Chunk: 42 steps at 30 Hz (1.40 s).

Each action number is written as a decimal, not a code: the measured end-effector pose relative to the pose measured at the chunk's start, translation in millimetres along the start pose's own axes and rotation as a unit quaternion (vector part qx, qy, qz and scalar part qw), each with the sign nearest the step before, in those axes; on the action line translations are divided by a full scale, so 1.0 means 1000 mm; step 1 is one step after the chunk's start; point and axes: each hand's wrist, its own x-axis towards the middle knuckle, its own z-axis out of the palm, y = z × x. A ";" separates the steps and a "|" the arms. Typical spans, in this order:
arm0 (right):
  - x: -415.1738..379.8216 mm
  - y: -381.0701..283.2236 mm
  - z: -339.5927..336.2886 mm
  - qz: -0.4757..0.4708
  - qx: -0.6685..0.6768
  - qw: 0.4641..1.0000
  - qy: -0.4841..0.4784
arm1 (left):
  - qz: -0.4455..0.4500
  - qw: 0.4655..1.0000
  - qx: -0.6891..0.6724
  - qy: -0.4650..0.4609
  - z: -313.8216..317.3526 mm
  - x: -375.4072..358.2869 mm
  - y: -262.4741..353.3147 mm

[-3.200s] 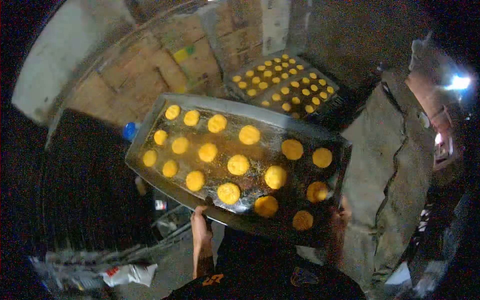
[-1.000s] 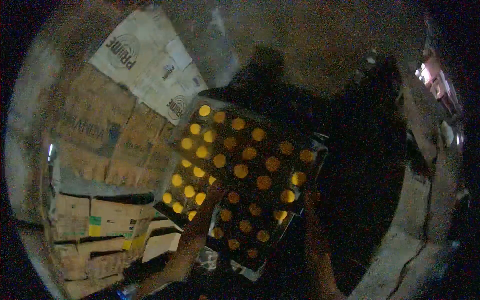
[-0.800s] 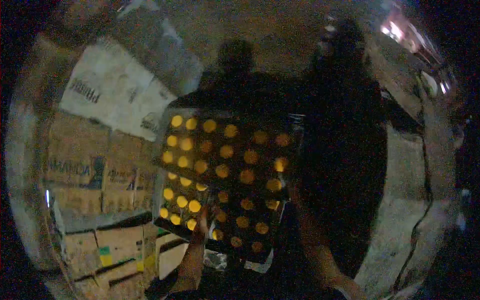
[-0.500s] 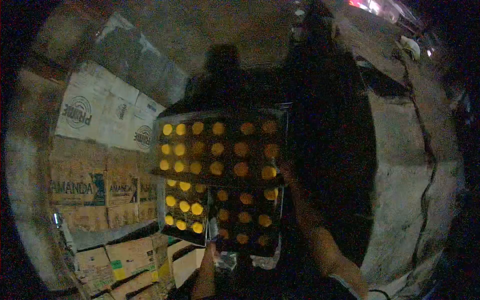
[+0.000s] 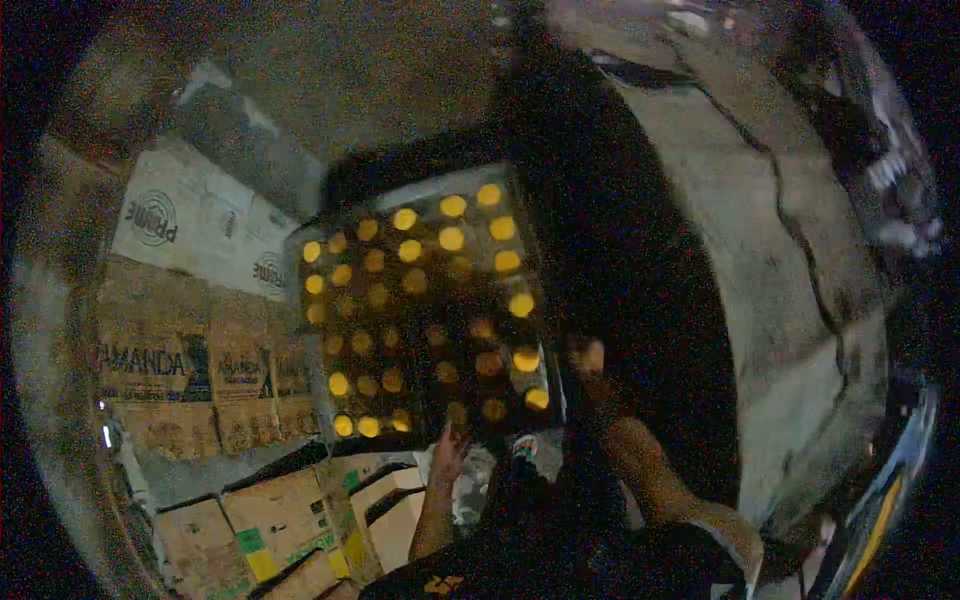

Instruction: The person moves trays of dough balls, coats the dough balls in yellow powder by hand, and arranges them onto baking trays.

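In the dim middle of the head view stand packs of yellow-capped bottles (image 5: pixel 450 238), side by side in rows, seen from above. Some caps are brightly lit and others sit in shadow. My left hand (image 5: pixel 452 458) is at the near edge of the packs, fingers stretched toward the caps; any contact is too dark to make out. To the right of the packs, with a dark gap between, hangs my right hand (image 5: pixel 586 357). It is blurred, and its fingers cannot be made out clearly.
Printed cardboard cartons (image 5: pixel 155 365) are stacked along the left, below white cartons (image 5: pixel 150 215). More brown cartons (image 5: pixel 280 515) lie at the lower left, some with gaping flaps. A cracked concrete ledge (image 5: pixel 730 200) runs down the right. A shoe (image 5: pixel 524 452) shows below the packs.
The view has turned, so the packs now appear tilted. My right hand has come away from the packs' right edge. My left hand appears slightly higher and farther right. More right-hand caps are lit.
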 end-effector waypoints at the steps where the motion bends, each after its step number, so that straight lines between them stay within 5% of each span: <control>1: -0.051 -0.005 -0.023 0.067 -0.039 0.997 -0.018 | -0.044 0.999 0.006 -0.013 0.006 0.002 0.017; 3: -0.117 0.016 -0.062 0.104 -0.039 0.986 -0.127 | -0.134 0.989 0.062 -0.007 0.034 -0.018 0.069; 5: -0.173 0.024 -0.100 0.120 -0.001 0.967 -0.227 | 0.146 0.983 -0.016 -0.105 0.040 -0.029 0.082; 9: -0.232 0.022 -0.142 0.065 0.095 0.948 -0.296 | 0.255 0.952 0.001 -0.168 0.080 0.013 0.130; 10: -0.239 0.006 -0.155 0.029 0.109 0.955 -0.273 | 0.263 0.949 0.006 -0.176 0.115 -0.028 0.188; 11: -0.245 -0.011 -0.169 0.104 0.138 0.951 -0.258 | 0.223 0.960 0.009 -0.167 0.154 -0.085 0.237; 14: -0.265 -0.104 -0.244 0.235 0.211 0.934 -0.163 | 0.358 0.874 -0.057 -0.324 0.251 -0.160 0.321; 17: -0.314 -0.104 -0.282 0.205 0.219 0.953 -0.046 | 0.477 0.732 -0.063 -0.482 0.333 -0.260 0.371; 20: -0.404 -0.078 -0.320 0.266 0.191 0.943 0.061 | 0.564 0.594 -0.065 -0.570 0.404 -0.380 0.364; 22: -0.466 -0.033 -0.314 0.281 0.293 0.903 0.138 | 0.587 0.511 -0.098 -0.620 0.439 -0.455 0.340; 25: -0.538 0.034 -0.316 0.245 0.416 0.816 0.319 | 0.597 0.417 -0.103 -0.677 0.479 -0.555 0.249; 26: -0.556 0.002 -0.346 0.353 0.485 0.706 0.377 | 0.567 0.377 -0.076 -0.728 0.487 -0.576 0.209; 29: -0.617 0.028 -0.409 0.197 0.687 0.470 0.517 | 0.555 0.293 -0.054 -0.777 0.522 -0.608 0.061; 31: -0.676 0.055 -0.458 0.023 0.782 0.313 0.538 | 0.716 0.080 0.069 -0.690 0.579 -0.560 -0.064; 32: -0.704 0.060 -0.477 -0.046 0.773 0.298 0.558 | 0.648 0.129 0.246 -0.709 0.595 -0.515 -0.089; 33: -0.736 0.078 -0.486 -0.155 0.722 0.353 0.575 | 0.580 0.177 0.416 -0.677 0.611 -0.470 -0.114; 34: -0.769 0.096 -0.495 -0.271 0.665 0.391 0.576 | 0.474 0.126 0.714 -0.500 0.636 -0.415 -0.151; 36: -0.805 0.072 -0.532 -0.033 0.435 0.267 0.859 | 0.356 0.133 0.736 -0.561 0.671 -0.344 -0.144; 38: -0.846 0.093 -0.530 0.112 0.311 0.274 0.903 | 0.367 0.208 0.624 -0.658 0.705 -0.308 -0.139; 39: -0.850 0.096 -0.529 0.171 0.323 0.228 0.903 | 0.368 0.209 0.630 -0.652 0.721 -0.302 -0.132; 40: -0.853 0.100 -0.529 0.231 0.330 0.181 0.897 | 0.349 0.273 0.638 -0.630 0.736 -0.298 -0.130; 41: -0.853 0.112 -0.525 0.233 0.330 0.182 0.897 | 0.328 0.337 0.639 -0.608 0.753 -0.300 -0.132; 42: -0.852 0.132 -0.514 0.258 0.353 0.193 0.878 | 0.327 0.338 0.638 -0.609 0.767 -0.307 -0.129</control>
